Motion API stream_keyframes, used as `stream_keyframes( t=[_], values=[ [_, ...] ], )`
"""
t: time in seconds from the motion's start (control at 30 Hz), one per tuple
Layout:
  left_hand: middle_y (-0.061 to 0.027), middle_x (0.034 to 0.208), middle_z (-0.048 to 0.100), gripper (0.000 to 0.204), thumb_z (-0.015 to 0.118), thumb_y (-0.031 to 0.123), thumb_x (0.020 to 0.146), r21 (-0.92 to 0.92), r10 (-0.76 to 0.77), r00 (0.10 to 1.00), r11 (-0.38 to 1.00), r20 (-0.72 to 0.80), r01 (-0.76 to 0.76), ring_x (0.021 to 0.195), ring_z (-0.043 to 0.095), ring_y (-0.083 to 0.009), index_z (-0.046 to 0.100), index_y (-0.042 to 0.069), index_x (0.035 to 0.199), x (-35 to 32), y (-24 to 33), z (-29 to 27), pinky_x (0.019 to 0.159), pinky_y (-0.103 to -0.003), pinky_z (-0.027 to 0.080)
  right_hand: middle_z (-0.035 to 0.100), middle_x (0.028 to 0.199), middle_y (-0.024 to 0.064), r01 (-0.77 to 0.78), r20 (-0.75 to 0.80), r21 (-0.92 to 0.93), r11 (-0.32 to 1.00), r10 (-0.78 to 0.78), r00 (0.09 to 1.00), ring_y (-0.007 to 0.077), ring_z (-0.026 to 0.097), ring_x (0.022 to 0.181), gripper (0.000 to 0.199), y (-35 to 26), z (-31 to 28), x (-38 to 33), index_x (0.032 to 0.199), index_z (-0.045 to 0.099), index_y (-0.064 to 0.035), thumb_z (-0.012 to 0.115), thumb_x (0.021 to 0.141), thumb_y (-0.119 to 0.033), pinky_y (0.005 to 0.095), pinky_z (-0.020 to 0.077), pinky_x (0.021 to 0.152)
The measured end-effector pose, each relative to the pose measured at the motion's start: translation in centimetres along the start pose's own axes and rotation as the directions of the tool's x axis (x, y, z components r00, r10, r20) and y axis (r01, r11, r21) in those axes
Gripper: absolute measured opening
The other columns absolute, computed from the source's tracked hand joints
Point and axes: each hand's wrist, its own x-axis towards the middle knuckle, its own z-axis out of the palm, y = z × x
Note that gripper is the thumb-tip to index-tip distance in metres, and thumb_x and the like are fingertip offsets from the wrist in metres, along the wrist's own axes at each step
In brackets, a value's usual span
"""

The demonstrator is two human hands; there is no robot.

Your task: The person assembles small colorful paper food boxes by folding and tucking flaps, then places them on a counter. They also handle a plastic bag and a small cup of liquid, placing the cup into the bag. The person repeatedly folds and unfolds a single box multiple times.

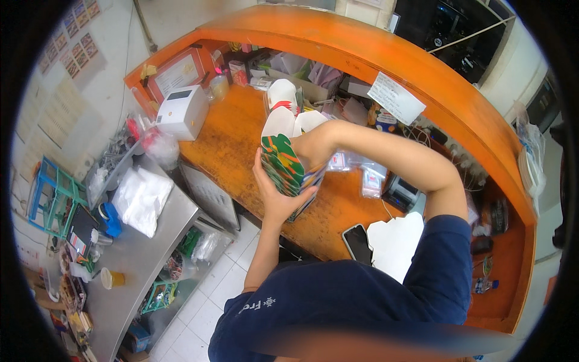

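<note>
My left hand is wrapped round the near lower side of a paper food box, or a nested stack of them. The box has a green side with an orange and white pattern, and white inner flaps stand up at its far end. From the right, my right hand reaches down into the top of the box, its fingers hidden inside. Just behind stands another white-flapped carton with a red mark. Flat white card sheets lie near my body, by a black phone.
The wooden counter has a raised orange ledge curving round it. A white printer stands at its left end, small plastic packets at right. A steel table on the left holds white bags and a yellow cup.
</note>
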Motion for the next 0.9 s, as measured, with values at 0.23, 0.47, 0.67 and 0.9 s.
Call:
stream_keyframes(
  t=[0.23, 0.47, 0.67, 0.9],
  values=[
    [-0.0189, 0.143, 0.029, 0.124, 0.090, 0.029, 0.057, 0.014, -0.023, 0.999, 1.000, -0.030, 0.023, 0.133, 0.031, -0.0299, 0.010, 0.000, 0.147, 0.8, 0.2, 0.1, 0.111, -0.042, 0.027, 0.044, 0.134, 0.0234, -0.086, -0.035, -0.027, 0.996, 0.085, 0.996, 0.0348, 0.045, 0.121, 0.069, -0.6, 2.5, 2.4, 0.135, 0.045, -0.0025, 0.071, 0.074, -0.020, 0.0383, 0.0372, 0.102],
    [-0.0172, 0.141, 0.029, 0.116, 0.090, 0.027, 0.057, -0.081, -0.100, 0.995, 0.992, -0.015, 0.099, 0.131, 0.033, -0.0299, 0.018, 0.002, 0.145, 1.3, 1.2, 1.5, 0.110, -0.042, 0.027, 0.063, 0.110, 0.0187, 0.120, -0.335, 0.305, 0.945, -0.011, 0.942, 0.0273, 0.062, 0.097, 0.042, -1.7, 1.2, -1.0, 0.119, 0.059, -0.0014, 0.066, 0.083, -0.020, 0.0366, 0.0486, 0.087],
    [-0.0187, 0.135, 0.033, 0.111, 0.089, 0.027, 0.060, -0.135, -0.140, 0.990, 0.981, -0.015, 0.136, 0.127, 0.035, -0.0295, 0.018, 0.000, 0.142, 1.7, 0.5, 0.5, 0.107, -0.041, 0.028, 0.067, 0.105, 0.0088, 0.571, -0.769, 0.632, 0.524, 0.517, 0.377, 0.0141, 0.066, 0.084, 0.021, 4.5, 7.6, -9.6, 0.112, 0.062, -0.0048, 0.055, 0.094, -0.012, 0.0259, 0.0524, 0.072],
    [-0.0197, 0.139, 0.033, 0.115, 0.088, 0.024, 0.063, -0.196, -0.344, 0.938, 0.918, 0.037, 0.344, 0.129, 0.038, -0.0301, 0.010, 0.001, 0.144, 1.3, -1.1, 0.2, 0.107, -0.040, 0.032, 0.066, 0.093, 0.0052, 0.883, 0.137, 0.460, 0.100, 0.974, -0.181, 0.0190, 0.063, 0.067, 0.031, 30.5, 21.1, -11.1, 0.115, 0.058, -0.0105, 0.066, 0.089, -0.024, 0.0268, 0.0471, 0.049]
  ],
)
